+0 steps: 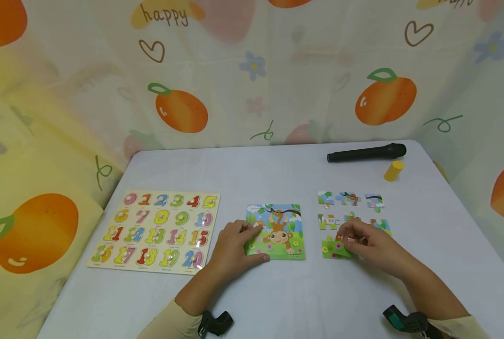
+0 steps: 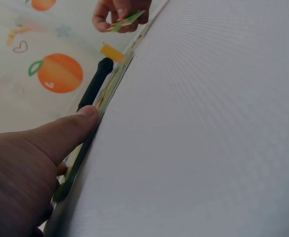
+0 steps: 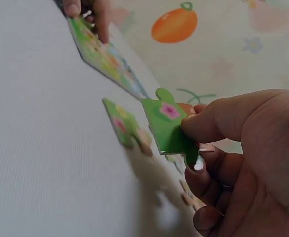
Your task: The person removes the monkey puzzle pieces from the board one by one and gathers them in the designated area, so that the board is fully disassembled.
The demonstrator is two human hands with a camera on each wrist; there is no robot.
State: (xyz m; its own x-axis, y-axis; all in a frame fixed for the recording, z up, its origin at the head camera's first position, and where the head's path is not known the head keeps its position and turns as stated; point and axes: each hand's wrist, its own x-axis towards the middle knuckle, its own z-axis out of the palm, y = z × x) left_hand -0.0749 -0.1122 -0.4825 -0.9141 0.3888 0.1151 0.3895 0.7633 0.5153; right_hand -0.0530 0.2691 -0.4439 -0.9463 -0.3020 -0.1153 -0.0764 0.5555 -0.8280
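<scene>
My left hand holds the left side of a square monkey jigsaw board, the thumb by its near edge and a fingertip on its picture. In the right wrist view the board lies flat. Right of it, my right hand pinches a green jigsaw piece with a pink flower between thumb and fingers, raised above the table. Loose pieces lie in rows beneath and beyond that hand, among them a green piece and a tree piece. The hand hides some of them.
A number puzzle board with pegged numerals lies to the left. Toward the far right are a black microphone-shaped object and a yellow cylinder. The white table ends at a fruit-printed curtain.
</scene>
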